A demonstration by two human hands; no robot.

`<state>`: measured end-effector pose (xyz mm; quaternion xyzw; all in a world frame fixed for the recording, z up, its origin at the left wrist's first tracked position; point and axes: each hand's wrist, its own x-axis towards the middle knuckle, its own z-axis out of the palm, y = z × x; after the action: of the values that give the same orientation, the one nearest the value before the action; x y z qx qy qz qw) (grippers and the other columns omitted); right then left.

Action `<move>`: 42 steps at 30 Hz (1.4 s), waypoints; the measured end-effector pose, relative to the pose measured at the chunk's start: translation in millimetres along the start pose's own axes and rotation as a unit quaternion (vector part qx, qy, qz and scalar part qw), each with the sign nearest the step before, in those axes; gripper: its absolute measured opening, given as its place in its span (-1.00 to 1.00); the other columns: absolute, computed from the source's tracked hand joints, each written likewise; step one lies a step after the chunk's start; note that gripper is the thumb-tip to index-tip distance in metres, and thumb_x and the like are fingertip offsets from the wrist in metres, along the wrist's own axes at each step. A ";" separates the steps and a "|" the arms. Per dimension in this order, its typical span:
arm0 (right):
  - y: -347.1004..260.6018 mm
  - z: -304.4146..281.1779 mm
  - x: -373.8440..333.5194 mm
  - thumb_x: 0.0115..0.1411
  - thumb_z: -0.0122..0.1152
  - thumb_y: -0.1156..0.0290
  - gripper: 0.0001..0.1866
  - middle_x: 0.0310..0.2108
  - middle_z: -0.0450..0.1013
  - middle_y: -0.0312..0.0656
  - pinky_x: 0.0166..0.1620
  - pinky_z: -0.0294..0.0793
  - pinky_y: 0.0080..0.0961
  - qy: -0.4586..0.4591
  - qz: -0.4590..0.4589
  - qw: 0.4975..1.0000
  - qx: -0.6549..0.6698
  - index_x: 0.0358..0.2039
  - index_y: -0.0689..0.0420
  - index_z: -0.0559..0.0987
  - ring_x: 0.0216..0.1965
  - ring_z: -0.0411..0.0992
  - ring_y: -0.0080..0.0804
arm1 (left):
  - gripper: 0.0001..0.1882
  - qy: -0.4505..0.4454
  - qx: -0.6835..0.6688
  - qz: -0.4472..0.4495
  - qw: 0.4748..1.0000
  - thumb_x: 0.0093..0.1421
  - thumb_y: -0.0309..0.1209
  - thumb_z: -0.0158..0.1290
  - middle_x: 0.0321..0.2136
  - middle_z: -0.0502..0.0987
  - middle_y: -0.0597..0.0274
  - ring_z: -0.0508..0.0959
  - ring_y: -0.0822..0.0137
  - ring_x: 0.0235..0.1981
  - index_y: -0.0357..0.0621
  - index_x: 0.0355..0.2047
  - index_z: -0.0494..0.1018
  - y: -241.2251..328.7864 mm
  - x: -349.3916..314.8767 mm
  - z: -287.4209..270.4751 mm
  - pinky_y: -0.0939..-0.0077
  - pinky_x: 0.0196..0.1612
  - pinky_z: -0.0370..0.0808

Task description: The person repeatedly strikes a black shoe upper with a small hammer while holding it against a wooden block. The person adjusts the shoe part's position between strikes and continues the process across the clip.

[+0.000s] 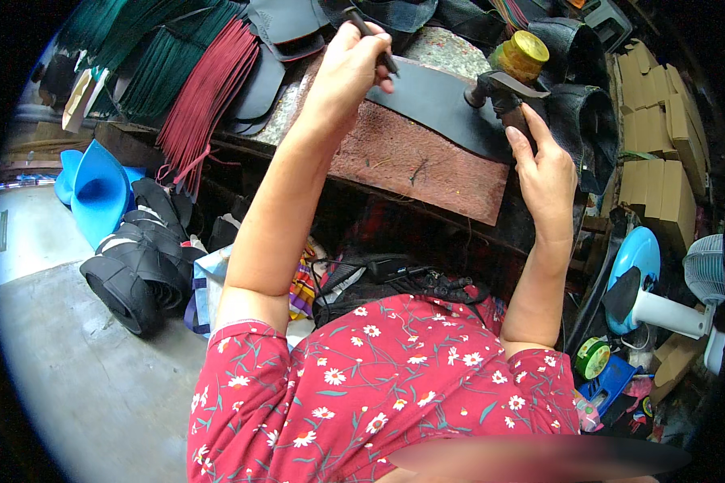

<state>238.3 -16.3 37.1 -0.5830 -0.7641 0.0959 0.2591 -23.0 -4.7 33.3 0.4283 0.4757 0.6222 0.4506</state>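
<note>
In my left hand (pixel 349 68) is a dark hand punch (pixel 385 58), a slim rod gripped between thumb and fingers, its lower end slanting down toward a black insole-shaped sheet (pixel 435 98). Whether its tip touches the sheet I cannot tell. The sheet lies across a worn reddish board (pixel 419 165) on the bench. My right hand (pixel 546 165) is closed round the handle of a hammer (pixel 503 90), thumb and forefinger stretched along it. The hammer's dark metal head is over the sheet's right part and hides some of it.
A yellow tub (pixel 519 56) stands behind the hammer. Bundles of dark green strips (pixel 157 64) and red strips (pixel 211 101) hang at the bench's left edge. Black rolled pieces (pixel 141 270) lie lower left. Cardboard boxes (pixel 656 189) and a fan (pixel 705 270) are at the right.
</note>
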 end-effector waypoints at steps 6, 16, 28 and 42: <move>2.9 0.7 -1.5 0.26 0.09 0.05 -0.56 -0.22 0.54 0.08 -0.13 0.47 -0.08 -0.001 -0.003 1.000 -0.013 0.10 -0.09 0.49 -0.17 0.51 0.13 | -0.85 0.043 0.081 0.019 0.996 0.17 -0.49 0.18 -0.39 0.59 0.20 0.60 0.42 -0.41 -0.26 -0.26 0.52 -32.5 18.3 4.9 0.57 -0.28 0.60; -10.3 -10.3 10.7 0.24 0.13 0.04 -0.56 -0.25 0.54 0.09 -0.16 0.49 -0.17 -0.023 0.040 0.997 0.067 0.08 -0.08 0.52 -0.20 0.52 0.10 | -0.86 0.080 0.140 0.047 0.986 0.17 -0.47 0.19 -0.44 0.61 0.21 0.61 0.45 -0.47 -0.26 -0.29 0.53 -40.9 19.8 5.4 0.63 -0.36 0.58; -42.4 -11.4 24.3 0.26 0.08 -0.04 -0.54 -0.26 0.55 0.08 -0.13 0.50 -0.14 0.055 -0.013 0.991 0.122 0.07 -0.09 0.52 -0.18 0.52 0.10 | -0.80 0.105 0.476 0.279 0.827 0.07 -0.37 0.22 -0.50 0.57 -0.02 0.60 -0.05 -0.41 -0.19 -0.40 0.45 -44.6 18.4 32.8 0.19 -0.33 0.54; -23.8 2.0 14.9 0.25 0.07 0.01 -0.57 -0.31 0.56 0.07 -0.14 0.49 -0.10 -0.002 0.002 0.999 -0.031 0.06 -0.09 0.52 -0.20 0.53 0.09 | -0.92 0.100 0.062 0.102 0.988 0.16 -0.52 0.14 -0.51 0.59 0.18 0.61 0.44 -0.53 -0.29 -0.37 0.49 -56.1 25.7 16.8 0.59 -0.45 0.59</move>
<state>214.5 -9.2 50.3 -0.5921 -0.7662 0.0736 0.2387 -4.1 31.6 -15.8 0.4373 0.5097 0.6740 0.3076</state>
